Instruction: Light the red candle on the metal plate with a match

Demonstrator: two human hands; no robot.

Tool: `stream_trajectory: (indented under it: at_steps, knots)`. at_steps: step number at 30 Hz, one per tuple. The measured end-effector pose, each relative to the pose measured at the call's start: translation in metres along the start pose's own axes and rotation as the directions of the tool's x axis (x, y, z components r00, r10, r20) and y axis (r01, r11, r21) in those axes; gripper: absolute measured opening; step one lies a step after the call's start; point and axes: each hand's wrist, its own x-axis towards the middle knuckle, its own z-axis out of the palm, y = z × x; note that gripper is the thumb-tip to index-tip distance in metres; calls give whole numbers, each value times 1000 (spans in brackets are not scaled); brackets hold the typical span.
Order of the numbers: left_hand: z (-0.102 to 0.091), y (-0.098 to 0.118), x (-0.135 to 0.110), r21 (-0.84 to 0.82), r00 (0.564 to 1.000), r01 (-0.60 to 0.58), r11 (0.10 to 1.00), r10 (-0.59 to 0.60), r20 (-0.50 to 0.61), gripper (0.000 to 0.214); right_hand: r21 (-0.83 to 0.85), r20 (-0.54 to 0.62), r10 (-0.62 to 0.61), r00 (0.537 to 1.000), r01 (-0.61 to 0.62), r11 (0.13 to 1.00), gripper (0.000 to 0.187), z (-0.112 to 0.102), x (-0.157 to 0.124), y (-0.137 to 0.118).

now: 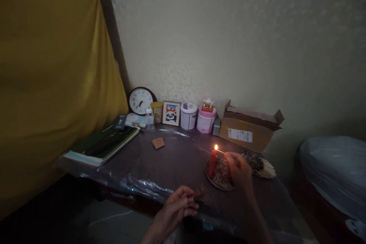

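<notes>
Head view, right hand (239, 167) pinched thin stick (221, 152) at flame (216, 147), red candle (212, 164) stood below on round dish (206, 173), right side of table (180, 156), nearer left hand (179, 203) gripped small brown object (195, 196).

Right of the red candle (212, 164), the right hand (238, 168) pinches thumb against fingertips, its forearm (256, 213) slanting up toward it. The left hand (180, 203), lower and left of the candle, curls its fingers closed, thumb uppermost.
</notes>
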Motion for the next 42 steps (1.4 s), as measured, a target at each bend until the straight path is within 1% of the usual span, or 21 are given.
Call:
stream_trajectory:
  at_steps: [3,8,11,13,16,20,27,33,42]
  knots:
    - [-2,-2,1,2,1000,-4,1000,4,-11,13,0,-3,13,1000,-13,1000,27,0,0,-1]
    - [-4,-3,1,3,1000,-1,1000,1,-15,13,-12,-18,-24,1000,24,1000,25,-1,-2,-4]
    - [-3,-1,1,13,1000,11,1000,-11,-8,13,-3,-25,-38,999,38,999,25,0,-2,-2]
    - [-3,-1,1,18,1000,17,1000,-17,-4,13,18,-29,-27,999,27,999,25,1,-2,1]
    - [-4,-2,1,15,1000,16,1000,-16,2,13,37,-9,-1,1000,2,999,26,2,-1,4]
    - [-6,-3,0,19,1000,12,1000,-11,-11,14,28,4,-20,1000,20,999,26,3,0,6]
    - [0,0,-2,19,1000,22,1000,-22,-13,13,39,19,-18,1000,17,999,27,3,-1,4]
    - [0,0,-1,16,1000,23,1000,-23,-17,13,1,13,-28,1000,28,1000,27,3,-1,2]
    - [1,1,0,10,999,24,1000,-24,-22,13,50,23,-14,1000,12,999,22,6,1,9]
